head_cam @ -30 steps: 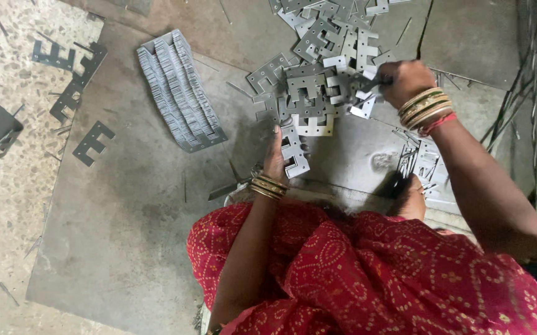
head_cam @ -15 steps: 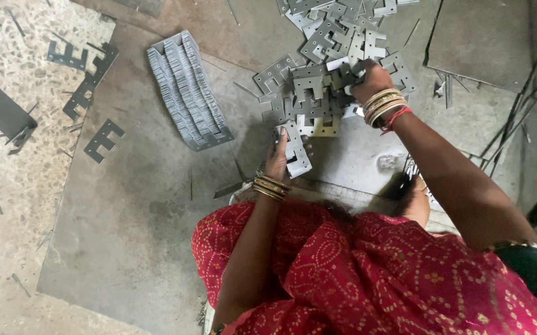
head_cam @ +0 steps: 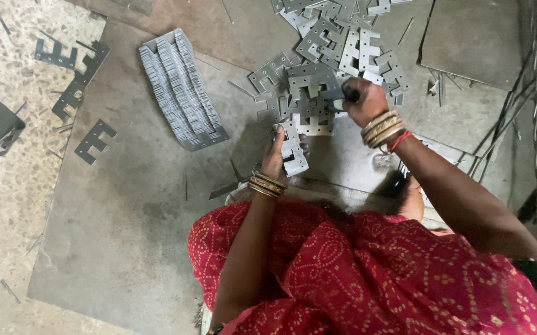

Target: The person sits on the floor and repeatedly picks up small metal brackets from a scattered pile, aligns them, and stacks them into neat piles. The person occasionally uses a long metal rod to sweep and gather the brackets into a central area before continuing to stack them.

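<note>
Under me is a grey metal sheet [head_cam: 125,205] on the floor [head_cam: 8,205]; a neat row of plates [head_cam: 181,90] lies upper left, loose plates [head_cam: 330,56] at top centre.

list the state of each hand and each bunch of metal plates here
left hand: shut on a small stack of plates
right hand: closed on a plate at the pile's near edge
loose pile: scattered, overlapping
long row: plates packed on edge, lying on the sheet
dark plates: lying flat on the floor

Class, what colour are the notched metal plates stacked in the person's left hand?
Plain grey metal plates, seen best in the head view.
</note>
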